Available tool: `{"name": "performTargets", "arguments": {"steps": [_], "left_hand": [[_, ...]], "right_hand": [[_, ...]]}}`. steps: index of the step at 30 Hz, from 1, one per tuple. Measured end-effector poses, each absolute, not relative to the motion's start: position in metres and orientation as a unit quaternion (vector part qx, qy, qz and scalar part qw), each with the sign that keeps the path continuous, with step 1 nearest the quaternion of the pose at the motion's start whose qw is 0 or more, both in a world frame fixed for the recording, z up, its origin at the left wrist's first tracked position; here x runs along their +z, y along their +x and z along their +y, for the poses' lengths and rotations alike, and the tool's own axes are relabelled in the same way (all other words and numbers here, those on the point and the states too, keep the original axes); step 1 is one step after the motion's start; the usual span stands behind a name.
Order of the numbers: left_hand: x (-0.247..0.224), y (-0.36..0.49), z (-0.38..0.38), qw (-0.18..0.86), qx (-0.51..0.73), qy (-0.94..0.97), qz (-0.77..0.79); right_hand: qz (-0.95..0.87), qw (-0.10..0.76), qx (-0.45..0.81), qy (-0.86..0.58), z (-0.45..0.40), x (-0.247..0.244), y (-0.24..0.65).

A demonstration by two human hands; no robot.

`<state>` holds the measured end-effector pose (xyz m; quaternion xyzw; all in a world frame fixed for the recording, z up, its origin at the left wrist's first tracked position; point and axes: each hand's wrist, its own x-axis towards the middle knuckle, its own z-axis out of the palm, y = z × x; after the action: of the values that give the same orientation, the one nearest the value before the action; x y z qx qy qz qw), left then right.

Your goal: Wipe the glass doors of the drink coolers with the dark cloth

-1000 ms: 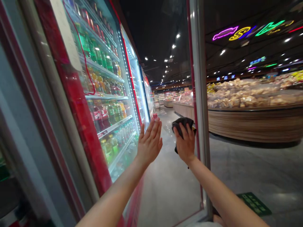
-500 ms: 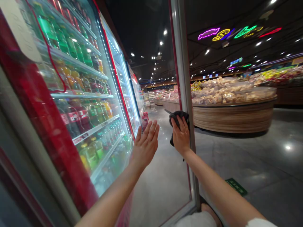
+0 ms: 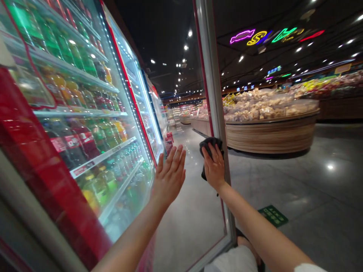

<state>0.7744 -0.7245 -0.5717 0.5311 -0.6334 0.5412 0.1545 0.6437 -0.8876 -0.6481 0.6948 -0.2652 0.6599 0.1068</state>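
Observation:
A glass door [image 3: 193, 211] with a grey metal frame [image 3: 214, 87] stands swung out in front of me. My right hand [image 3: 214, 166] presses a crumpled black cloth [image 3: 208, 145] flat on the glass beside the frame's upright. Part of the cloth hangs below the fingers. My left hand [image 3: 170, 173] holds nothing; its fingers are stretched out, palm toward the glass. Whether that palm touches the pane, I cannot tell. Left of it is a lit drinks cooler [image 3: 93, 162] with rows of bottles [image 3: 78, 138] on its shelves.
A wood-sided display island [image 3: 269, 136] piled with packaged goods stands beyond the door on the right. A green floor sign [image 3: 273, 216] lies on the grey floor. More lit coolers [image 3: 138, 90] line the left side. Red items [image 3: 169, 139] stand near them.
The view has shifted slightly to the right, so the cooler and island appear further left. Both hands keep nearly the same places, with the cloth still against the glass.

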Motion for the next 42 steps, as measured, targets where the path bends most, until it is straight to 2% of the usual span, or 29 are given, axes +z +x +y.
{"name": "performTargets", "arguments": {"steps": [4,6,10,12,19,24,26,30,33,37,39,42], "left_hand": [[-0.575,0.774,-0.722,0.146,0.539,0.540,-0.630],[-0.580,0.775,-0.719,0.136,0.539,0.545,-0.628],[-0.591,0.781,-0.711,0.128,0.538,0.546,-0.629],[-0.595,0.785,-0.707,0.129,0.537,0.544,-0.632],[-0.597,0.787,-0.700,0.139,0.509,0.573,-0.628],[-0.595,0.799,-0.676,0.162,0.508,0.592,-0.604],[-0.594,0.809,-0.662,0.170,0.517,0.595,-0.591],[-0.592,0.823,-0.638,0.186,0.525,0.606,-0.568],[-0.595,0.828,-0.627,0.188,0.524,0.614,-0.560],[-0.602,0.836,-0.613,0.190,0.521,0.623,-0.552],[-0.605,0.842,-0.605,0.189,0.521,0.628,-0.547],[-0.608,0.848,-0.596,0.186,0.521,0.633,-0.541]], "right_hand": [[-0.269,0.084,0.655,0.702,-0.892,-0.620,0.644],[-0.271,0.081,0.650,0.705,-0.888,-0.637,0.644],[-0.289,0.081,0.642,0.706,-0.875,-0.701,0.641],[-0.287,0.082,0.643,0.705,-0.873,-0.708,0.641],[-0.283,0.065,0.648,0.704,-0.854,-0.626,0.672],[-0.186,0.115,0.589,0.778,-0.841,-0.662,0.662],[-0.207,0.100,0.609,0.759,-0.846,-0.669,0.660],[-0.282,0.055,0.668,0.687,-0.835,-0.647,0.689],[-0.241,0.092,0.637,0.727,-0.802,-0.646,0.714],[-0.151,0.143,0.586,0.784,-0.787,-0.677,0.708],[-0.166,0.130,0.596,0.775,-0.796,-0.678,0.702],[-0.236,0.081,0.651,0.717,-0.803,-0.650,0.711]]}}
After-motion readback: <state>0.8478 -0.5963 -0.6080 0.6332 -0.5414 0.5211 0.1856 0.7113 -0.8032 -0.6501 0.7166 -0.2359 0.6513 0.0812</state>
